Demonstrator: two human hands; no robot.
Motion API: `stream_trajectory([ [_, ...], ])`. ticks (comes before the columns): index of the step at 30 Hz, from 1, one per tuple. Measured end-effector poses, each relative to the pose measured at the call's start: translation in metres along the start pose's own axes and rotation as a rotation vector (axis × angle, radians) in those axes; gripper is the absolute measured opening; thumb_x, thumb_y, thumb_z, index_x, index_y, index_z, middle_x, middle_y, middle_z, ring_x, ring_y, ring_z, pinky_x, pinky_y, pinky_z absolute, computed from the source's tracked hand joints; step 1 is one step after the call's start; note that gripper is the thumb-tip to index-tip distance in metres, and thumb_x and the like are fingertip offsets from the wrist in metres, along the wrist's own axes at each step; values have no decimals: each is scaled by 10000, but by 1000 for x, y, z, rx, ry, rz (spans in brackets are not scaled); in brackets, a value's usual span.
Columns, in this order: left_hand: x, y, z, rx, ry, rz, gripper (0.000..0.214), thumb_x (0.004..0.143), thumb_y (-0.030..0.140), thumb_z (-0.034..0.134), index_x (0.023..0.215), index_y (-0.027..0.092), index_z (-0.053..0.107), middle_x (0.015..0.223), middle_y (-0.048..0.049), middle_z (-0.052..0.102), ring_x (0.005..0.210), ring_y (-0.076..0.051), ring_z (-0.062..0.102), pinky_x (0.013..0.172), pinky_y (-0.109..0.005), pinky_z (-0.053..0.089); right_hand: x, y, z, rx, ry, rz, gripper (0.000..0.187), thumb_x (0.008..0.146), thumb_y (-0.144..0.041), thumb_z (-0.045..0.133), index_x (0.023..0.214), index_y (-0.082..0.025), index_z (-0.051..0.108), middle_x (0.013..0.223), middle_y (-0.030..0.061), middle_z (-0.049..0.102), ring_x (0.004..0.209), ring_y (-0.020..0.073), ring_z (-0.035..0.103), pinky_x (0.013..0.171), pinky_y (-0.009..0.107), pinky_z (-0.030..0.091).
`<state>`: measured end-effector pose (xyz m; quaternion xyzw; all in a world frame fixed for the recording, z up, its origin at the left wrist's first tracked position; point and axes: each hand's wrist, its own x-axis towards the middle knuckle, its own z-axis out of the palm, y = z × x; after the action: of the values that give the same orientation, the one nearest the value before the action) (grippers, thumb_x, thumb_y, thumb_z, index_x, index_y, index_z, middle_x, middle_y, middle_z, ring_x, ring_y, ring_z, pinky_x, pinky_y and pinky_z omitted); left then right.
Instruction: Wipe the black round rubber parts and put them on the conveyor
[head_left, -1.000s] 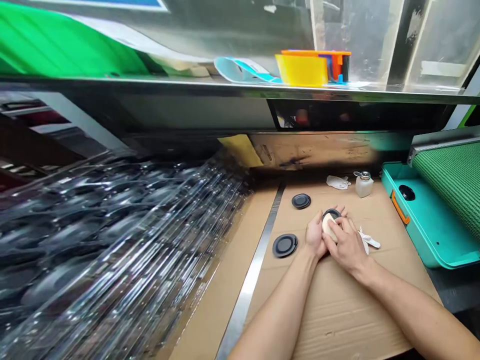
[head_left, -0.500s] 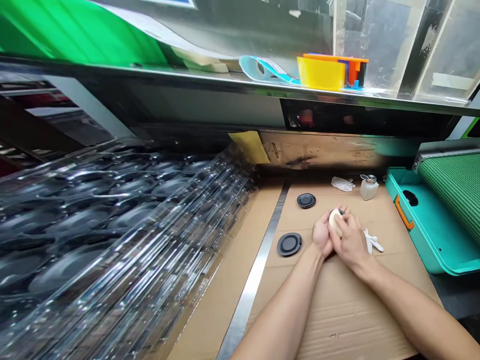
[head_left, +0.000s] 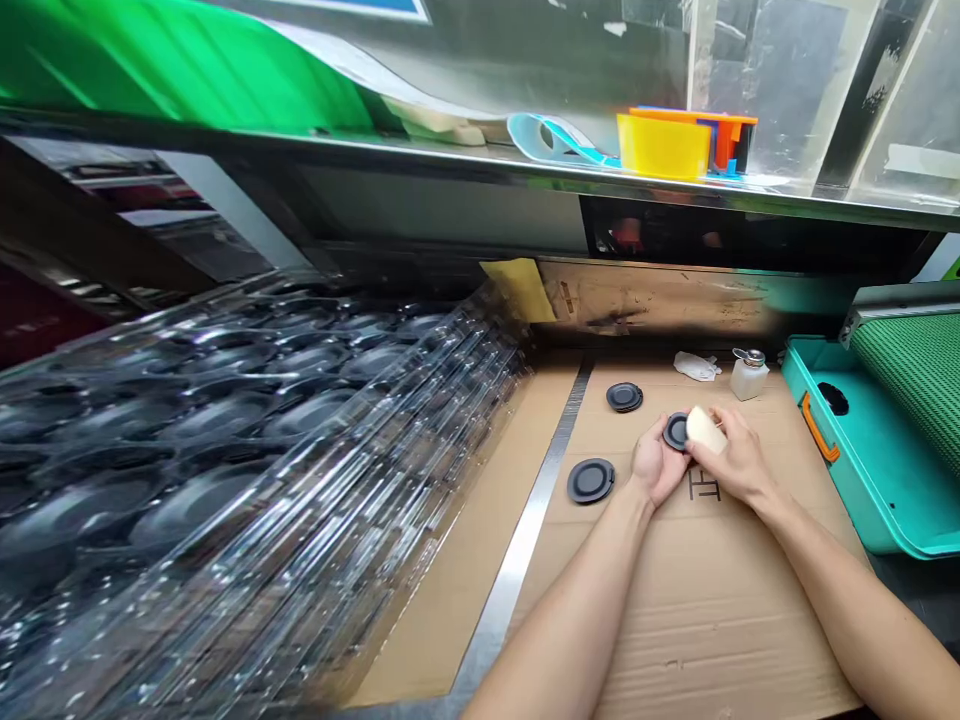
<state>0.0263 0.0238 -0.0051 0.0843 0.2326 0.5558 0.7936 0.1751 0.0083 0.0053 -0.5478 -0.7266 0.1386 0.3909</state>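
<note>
My left hand [head_left: 656,468] is closed around a round black disc [head_left: 676,431], holding it just above the cardboard sheet [head_left: 675,590]. My right hand [head_left: 739,455] is closed on a pale cream pad [head_left: 705,428] and presses it against the right edge of that disc. Two more black discs lie flat on the cardboard: one [head_left: 590,480] to the left of my left hand, one [head_left: 624,397] further back.
A tall slanted stack of clear plastic trays [head_left: 247,470] with dark discs fills the left. A small white bottle [head_left: 748,374] and a crumpled white wipe [head_left: 696,366] sit at the back. A teal bin [head_left: 870,470] and green belt [head_left: 919,370] stand right. A shelf holds yellow and orange boxes [head_left: 667,145].
Both hands have moved forward and slightly right with the disc and pad. The pad now sits at the disc's right edge, leaving its black face exposed. The white cloth beside my right hand is no longer visible.
</note>
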Motion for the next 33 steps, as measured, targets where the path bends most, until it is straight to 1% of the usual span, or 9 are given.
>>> stream_trajectory([
  [4,0,-2,-1,46,-22,-8,339,1023,371,440,1133,136,658,1224,-158,709,1157,-276,670,1057,-481,501,-13,-5,-8,-34,-191,2,562,773,-377,763,1301,-235,633,1178,89,678,1080,250,646,960,389,508],
  [7,-1,-7,-1,97,-51,2,348,1027,363,430,1140,132,664,1185,-157,718,1137,-277,675,1049,-479,502,-12,-7,-12,46,-184,15,477,858,-368,685,1323,-282,623,1222,43,709,1091,226,667,972,363,502],
  [11,-2,-16,-1,145,-84,0,347,1029,374,440,1129,145,680,1160,-139,722,1116,-267,682,1049,-448,505,-8,-14,-7,143,-102,70,311,930,-401,572,1181,-266,700,1075,15,757,955,198,700,880,316,516],
  [17,-1,-18,-3,146,-50,-8,364,1027,376,439,1075,115,689,1116,-163,728,1101,-280,688,1035,-469,520,-2,-8,-11,118,-285,89,236,874,-383,626,980,-224,766,883,3,753,790,172,677,732,259,500],
  [20,0,-18,-4,159,-61,3,349,1023,366,455,1056,114,694,1095,-161,733,1092,-282,694,1021,-473,531,-1,-7,-15,44,-153,122,259,888,-359,607,1048,-222,758,940,18,765,832,181,688,772,271,501],
  [24,0,-19,-2,125,-37,-16,382,1038,365,423,1018,102,699,1122,-164,736,1111,-268,691,1040,-440,524,-4,-17,-13,-79,-235,65,276,946,-393,556,1111,-270,738,1032,14,767,916,184,697,804,257,496],
  [28,-2,-20,1,100,-15,-20,429,1060,355,359,1007,104,703,1082,-153,753,1123,-246,688,1061,-422,517,-7,-30,-2,-418,-116,184,426,1028,-449,417,1384,-285,582,1146,72,739,941,218,703,809,294,495],
  [31,-2,-19,2,70,-28,-33,450,1062,373,342,1025,113,708,1114,-156,748,1157,-242,677,1077,-398,508,-5,-36,7,-576,-196,188,474,1049,-488,359,1469,-307,484,1139,94,729,914,235,706,803,321,492],
  [33,-1,-19,1,57,-13,7,449,1067,361,325,1056,118,703,1120,-138,750,1167,-237,672,1076,-403,510,-2,-38,11,-635,-181,258,484,1067,-486,297,1478,-295,464,1112,104,728,903,235,705,791,323,486],
])
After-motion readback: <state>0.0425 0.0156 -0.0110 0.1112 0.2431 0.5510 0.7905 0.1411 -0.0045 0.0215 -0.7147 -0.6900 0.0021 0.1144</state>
